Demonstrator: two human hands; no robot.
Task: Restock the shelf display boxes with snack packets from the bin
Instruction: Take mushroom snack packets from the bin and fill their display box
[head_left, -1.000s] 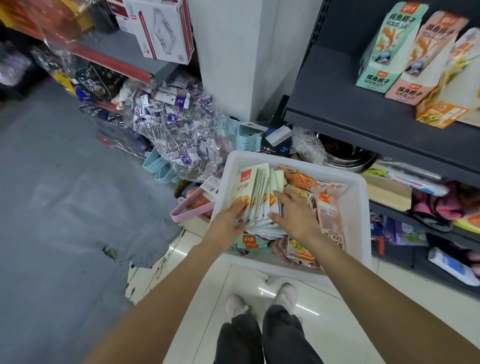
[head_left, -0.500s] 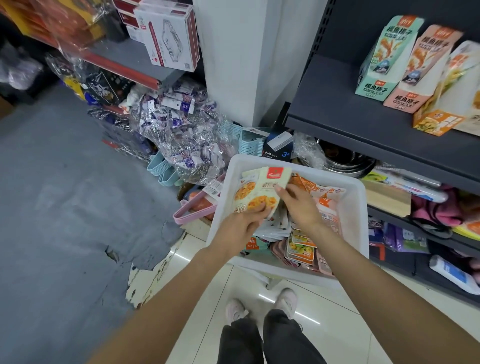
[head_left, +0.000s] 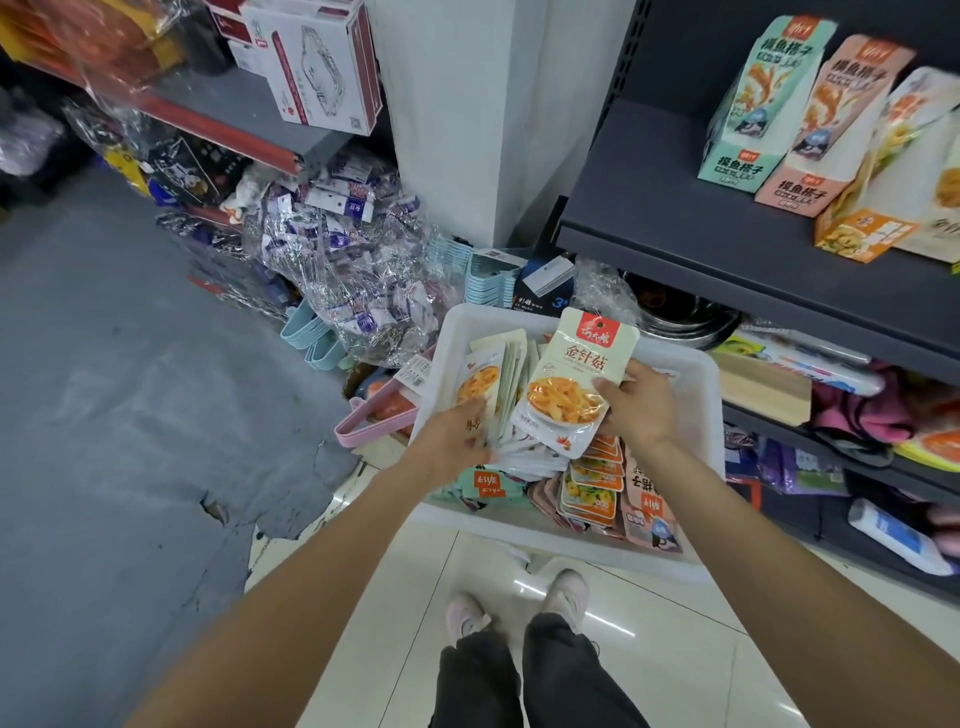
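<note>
Two hands work over the white bin (head_left: 706, 395), which sits on the floor below the dark shelf (head_left: 727, 244). My right hand (head_left: 641, 410) pinches one cream snack packet (head_left: 574, 382) by its right edge, holding it face-up above the bin's contents. My left hand (head_left: 457, 436) grasps a stack of like packets (head_left: 493, 379) standing on edge at the bin's left side. More packets, orange and pink, lie flat in the bin's near half. Three display boxes (head_left: 800, 119) stand on the shelf, upper right.

Cream, red-labelled packet (head_left: 574, 382); white bin (head_left: 709, 410); mint display box (head_left: 761, 104).
</note>
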